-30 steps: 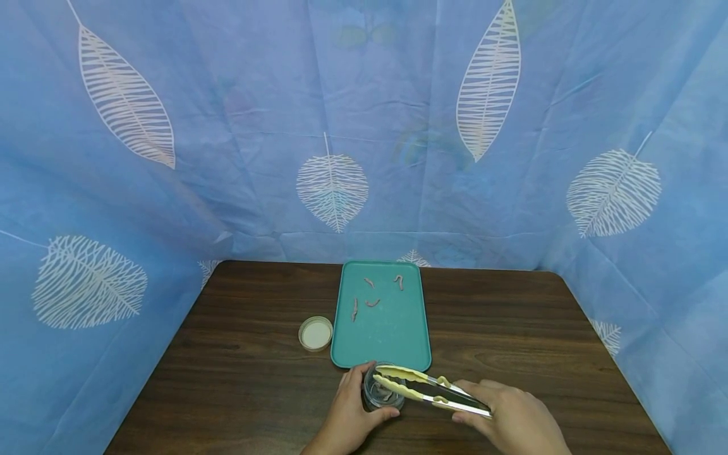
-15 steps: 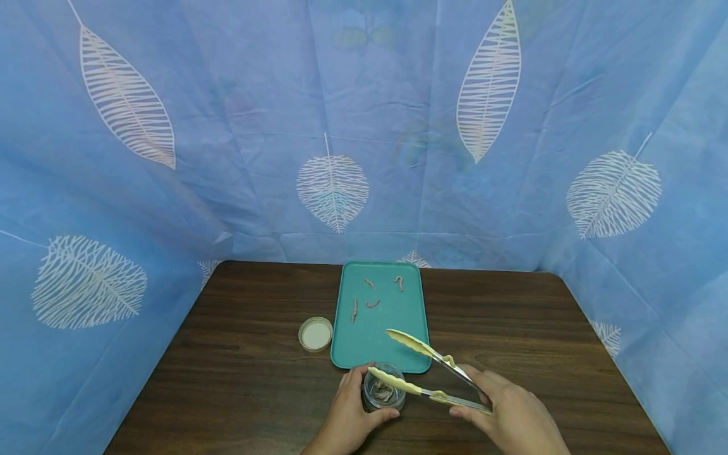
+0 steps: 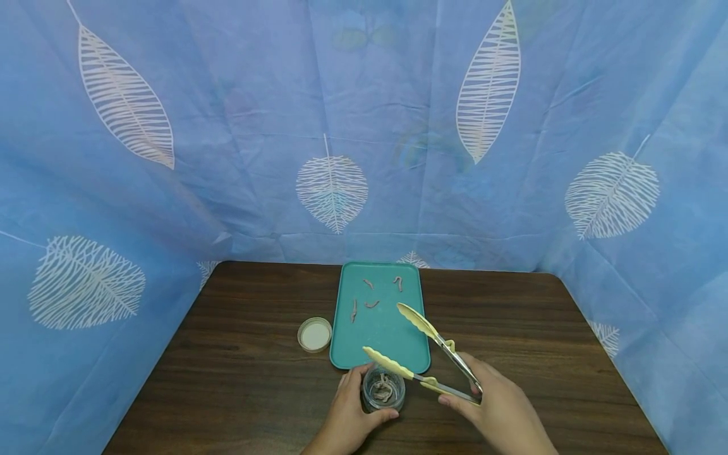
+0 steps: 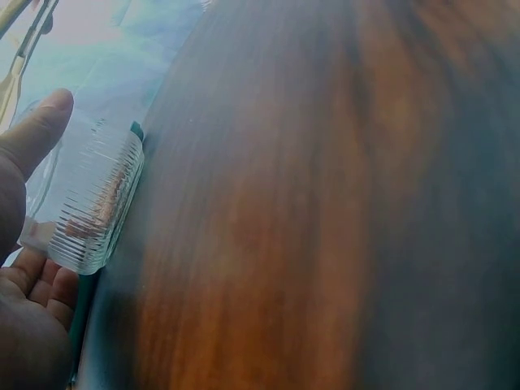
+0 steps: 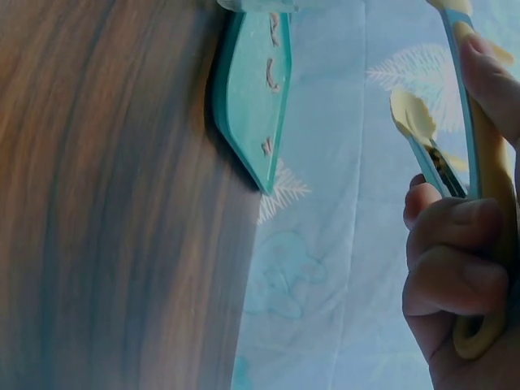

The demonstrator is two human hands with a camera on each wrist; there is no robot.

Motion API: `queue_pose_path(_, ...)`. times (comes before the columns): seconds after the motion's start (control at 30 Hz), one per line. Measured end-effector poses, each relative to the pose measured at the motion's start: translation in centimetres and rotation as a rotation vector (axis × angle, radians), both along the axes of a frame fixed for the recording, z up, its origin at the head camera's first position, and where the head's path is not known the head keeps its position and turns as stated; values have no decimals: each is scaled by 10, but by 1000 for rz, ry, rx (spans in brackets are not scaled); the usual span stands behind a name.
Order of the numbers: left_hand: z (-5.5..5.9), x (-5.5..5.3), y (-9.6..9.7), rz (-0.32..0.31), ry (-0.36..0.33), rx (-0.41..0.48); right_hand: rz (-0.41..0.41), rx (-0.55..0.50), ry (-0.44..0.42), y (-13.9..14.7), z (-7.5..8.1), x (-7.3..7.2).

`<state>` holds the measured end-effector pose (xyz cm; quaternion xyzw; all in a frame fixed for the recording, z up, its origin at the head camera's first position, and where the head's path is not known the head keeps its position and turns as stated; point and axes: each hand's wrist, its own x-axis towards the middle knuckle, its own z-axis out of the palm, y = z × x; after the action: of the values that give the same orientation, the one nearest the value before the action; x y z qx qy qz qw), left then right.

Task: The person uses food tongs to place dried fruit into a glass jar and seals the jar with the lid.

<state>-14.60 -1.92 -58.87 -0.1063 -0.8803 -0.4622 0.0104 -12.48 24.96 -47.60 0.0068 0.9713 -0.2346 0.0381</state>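
My left hand [image 3: 348, 411] grips a small clear glass jar [image 4: 101, 203] on the table, thumb and fingers round its sides. Greyish-pink worm-like strips [image 3: 383, 392] lie inside it. In my right hand [image 3: 500, 404] are metal tongs [image 3: 419, 321] with yellow scalloped tips. Their arms are spread wide with nothing between them; one tip is just above the jar's far edge, the other over the tray's right part. A teal tray [image 3: 378, 344] lies beyond the jar. Several pinkish worm-like pieces, such as a straight piece [image 3: 354, 311], rest apart on its far half.
A round pale lid [image 3: 315, 335] lies left of the tray on the dark wooden table [image 3: 244, 373]. Blue cloth [image 3: 387, 107] with white leaf prints hangs behind the table and along both sides.
The tongs have spread from nearly closed over the jar to wide apart, and have shifted up and away, uncovering the jar's mouth. The left hand and jar have stayed put.
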Motion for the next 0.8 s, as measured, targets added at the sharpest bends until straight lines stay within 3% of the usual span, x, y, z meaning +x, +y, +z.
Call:
queue_pose_path(0.4,0,0,-1,-15,-17,11,-57,-97,9,-14,-15,-18)
queue_pose_path(0.8,1,-2,-2,-22,-38,8,52,-73,63,-36,-19,-39)
